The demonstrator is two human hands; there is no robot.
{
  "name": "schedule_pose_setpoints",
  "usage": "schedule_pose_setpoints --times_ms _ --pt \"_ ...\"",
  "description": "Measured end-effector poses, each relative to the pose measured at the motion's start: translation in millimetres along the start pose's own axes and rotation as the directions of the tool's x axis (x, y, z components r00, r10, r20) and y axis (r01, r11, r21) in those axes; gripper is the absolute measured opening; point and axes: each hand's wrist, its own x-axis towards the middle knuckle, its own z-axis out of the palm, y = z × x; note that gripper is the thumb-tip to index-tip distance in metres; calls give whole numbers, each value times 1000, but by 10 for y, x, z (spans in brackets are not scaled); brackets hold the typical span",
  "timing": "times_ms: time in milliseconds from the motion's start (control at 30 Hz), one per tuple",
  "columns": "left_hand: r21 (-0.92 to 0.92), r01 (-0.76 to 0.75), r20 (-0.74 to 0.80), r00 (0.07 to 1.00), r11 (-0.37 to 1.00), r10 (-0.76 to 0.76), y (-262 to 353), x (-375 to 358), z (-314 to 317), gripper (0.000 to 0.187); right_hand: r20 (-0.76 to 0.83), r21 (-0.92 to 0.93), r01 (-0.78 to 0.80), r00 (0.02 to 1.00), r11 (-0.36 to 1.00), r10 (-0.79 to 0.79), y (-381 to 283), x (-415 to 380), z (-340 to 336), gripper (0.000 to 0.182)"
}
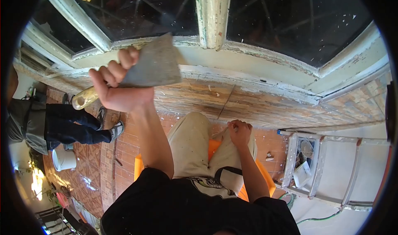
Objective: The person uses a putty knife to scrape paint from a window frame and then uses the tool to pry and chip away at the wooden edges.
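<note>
My left hand (pixel 118 84) is raised in front of the window, its fingers wrapped round a wide-bladed paint scraper (pixel 154 65). The scraper's flat grey blade points up and right and overlaps the window's lower rail in this view. Its worn, yellowish handle end, with a hole in it, sticks out below the hand at the left. My right hand (pixel 240 132) rests on my right knee, fingers curled in with nothing showing in them. Close beyond the blade runs the window frame (pixel 265 59), its pale paint chipped and flaking.
I sit on an orange seat (pixel 265 175). A paint-spattered ladder (pixel 319 164) lies at the right, near a green hose (pixel 319 219). Another person (pixel 70 125) stands at the left beside a white bucket (pixel 64 159). Paint flakes dot the tiled floor (pixel 128 139).
</note>
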Motion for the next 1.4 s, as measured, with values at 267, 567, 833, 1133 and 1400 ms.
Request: schedule_pose_setpoints --times_ms 267,567,833,1133,1400 --pt "42 29 140 990 999 -35 -98 -22 100 49 -19 17 11 1000 1000 -11 11 28 -8 20" --pt "113 -60 -50 997 992 66 -198 -171 267 47 -3 7 -7 1000 1000 7 2 -43 -35 19" --pt "56 -109 -240 964 993 119 -414 -349 410 50 12 -12 16 1000 1000 -15 -48 11 2 19" --pt "48 -212 -162 963 976 217 -497 -403 365 49 29 -24 10 1000 1000 -9 -78 28 -19 20" --pt "142 134 -58 990 981 -126 151 70 277 47 20 -13 -20 1000 1000 21 -6 9 -4 21"
